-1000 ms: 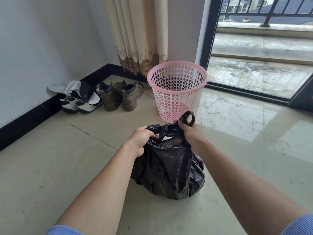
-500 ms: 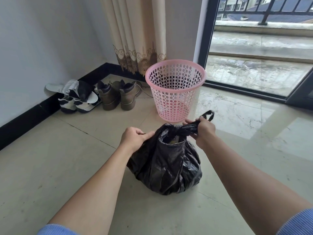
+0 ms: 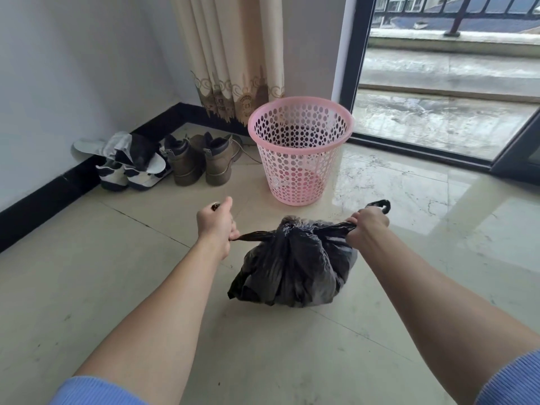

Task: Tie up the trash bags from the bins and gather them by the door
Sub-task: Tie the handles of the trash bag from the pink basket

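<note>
No legible text anywhere.

Pink bin [image 3: 298, 159] stands just beyond; bare floor [image 3: 87, 287] lies left.

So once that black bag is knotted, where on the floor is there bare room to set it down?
Free: the wide tiles left of the black bag, between the left hand and the wall's black skirting, and the glossy tiles right of the right hand toward the glass door. Crowded: the corner with shoes and pink basket.
</note>
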